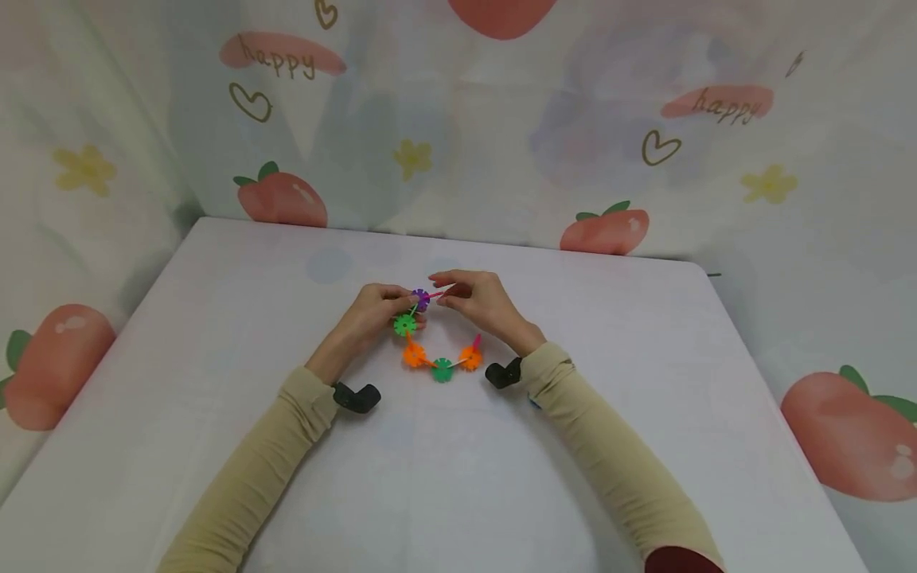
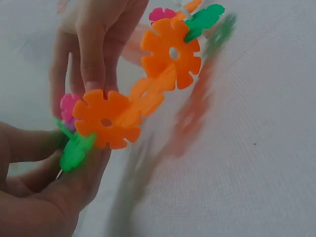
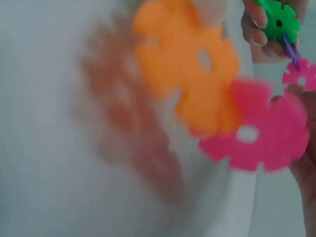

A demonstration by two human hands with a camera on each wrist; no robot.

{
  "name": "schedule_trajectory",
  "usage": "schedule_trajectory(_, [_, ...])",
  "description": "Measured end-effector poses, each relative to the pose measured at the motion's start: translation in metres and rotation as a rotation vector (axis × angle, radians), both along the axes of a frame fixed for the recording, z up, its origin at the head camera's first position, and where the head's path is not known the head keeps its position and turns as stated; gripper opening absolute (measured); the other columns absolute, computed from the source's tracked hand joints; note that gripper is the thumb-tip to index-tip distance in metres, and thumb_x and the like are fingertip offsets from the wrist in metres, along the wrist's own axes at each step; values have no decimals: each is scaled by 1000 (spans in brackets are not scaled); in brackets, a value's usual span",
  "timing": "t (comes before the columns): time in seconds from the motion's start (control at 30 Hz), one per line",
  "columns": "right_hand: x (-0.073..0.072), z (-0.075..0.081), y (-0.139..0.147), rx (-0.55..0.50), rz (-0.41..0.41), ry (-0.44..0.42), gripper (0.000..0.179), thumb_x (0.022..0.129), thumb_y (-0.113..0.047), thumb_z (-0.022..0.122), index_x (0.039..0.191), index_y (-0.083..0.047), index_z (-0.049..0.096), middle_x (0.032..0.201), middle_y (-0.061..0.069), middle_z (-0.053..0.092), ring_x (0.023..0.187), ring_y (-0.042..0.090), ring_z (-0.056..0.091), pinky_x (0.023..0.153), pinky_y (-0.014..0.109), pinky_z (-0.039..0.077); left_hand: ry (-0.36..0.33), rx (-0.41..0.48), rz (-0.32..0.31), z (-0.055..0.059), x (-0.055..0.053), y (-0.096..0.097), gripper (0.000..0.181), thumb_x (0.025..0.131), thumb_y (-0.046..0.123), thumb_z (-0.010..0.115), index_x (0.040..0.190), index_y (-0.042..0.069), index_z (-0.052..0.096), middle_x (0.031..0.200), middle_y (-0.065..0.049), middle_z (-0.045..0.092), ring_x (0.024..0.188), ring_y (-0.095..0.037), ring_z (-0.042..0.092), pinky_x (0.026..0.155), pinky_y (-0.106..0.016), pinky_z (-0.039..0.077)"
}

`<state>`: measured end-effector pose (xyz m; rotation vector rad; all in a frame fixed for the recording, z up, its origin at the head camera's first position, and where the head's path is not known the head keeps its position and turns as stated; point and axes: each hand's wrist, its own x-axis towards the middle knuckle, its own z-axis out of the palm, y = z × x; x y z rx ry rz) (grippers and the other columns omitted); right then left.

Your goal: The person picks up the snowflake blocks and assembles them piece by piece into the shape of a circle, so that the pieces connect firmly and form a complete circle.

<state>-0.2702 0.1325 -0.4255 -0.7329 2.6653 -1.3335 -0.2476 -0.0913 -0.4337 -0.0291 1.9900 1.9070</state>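
A curved chain of notched plastic flower discs hangs between the hands. My left hand (image 1: 368,312) pinches its upper left end near a purple disc (image 1: 420,299) and a green disc (image 1: 404,325). With thumb and fingers, my right hand (image 1: 481,301) pinches a pink disc (image 1: 434,295) that meets the purple one. Lower down, the chain runs through an orange disc (image 1: 414,356), a darker green disc (image 1: 442,369) and another orange disc (image 1: 470,358). Its other end carries a pink disc (image 3: 266,148), large and blurred in the right wrist view. Fingers partly hide the purple disc.
A white-covered table (image 1: 430,477) lies under both arms, and a printed cloth (image 1: 487,143) hangs behind it. Black angled pieces (image 1: 358,398) sit at both wrists. Something small and blue (image 1: 534,403) shows beside the right cuff. The chain casts a shadow (image 2: 190,118) on the cloth.
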Motion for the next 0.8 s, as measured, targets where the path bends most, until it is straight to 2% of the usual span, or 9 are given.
schedule_trajectory(0.07, [1,0,6,25,1,15,41,94,-8,75,135,-8,67,119,14,74,100,25,74,92,39,60,0,19,10,-1,1,0,27,106,14,58,118,-9,63,104,-23,74,83,-19,78,83,-26,61])
schedule_trajectory(0.13, [2,2,14,64,-19,34,44,95,-9,74,138,-10,64,119,15,74,97,25,73,91,41,59,-2,48,32,-1,1,-1,24,107,12,55,118,-9,60,107,-26,72,84,-22,78,83,-28,61])
schedule_trajectory(0.3, [11,8,35,143,-27,21,39,96,-15,74,134,-9,67,119,14,73,93,24,68,89,41,58,-23,78,40,-2,0,-5,29,107,15,54,124,-9,55,114,-31,69,82,-19,77,83,-27,61])
schedule_trajectory(0.4, [18,9,50,172,-31,-8,34,96,-19,74,128,-8,69,117,11,73,94,22,66,89,39,56,-40,56,12,-2,-1,-6,38,107,22,56,132,-7,55,116,-26,69,82,-15,75,84,-23,60])
schedule_trajectory(0.5, [26,9,64,195,-31,-43,32,95,-22,74,124,-8,69,114,8,73,95,21,64,89,38,55,-57,34,-12,-3,-2,-7,44,107,27,58,135,-7,58,108,-18,70,81,-14,73,83,-21,59])
schedule_trajectory(0.67, [41,11,87,243,-18,-103,32,93,-25,77,119,-8,69,112,4,72,96,21,62,88,37,54,-86,24,-17,-3,-1,-5,45,103,29,65,127,-9,63,91,-9,69,77,-15,70,78,-23,60])
schedule_trajectory(0.8, [55,11,105,292,2,-122,30,91,-26,80,115,-11,71,107,1,72,94,18,61,84,33,54,-88,21,-13,-2,1,-4,44,102,29,67,124,-9,64,89,-8,69,76,-15,69,76,-23,60])
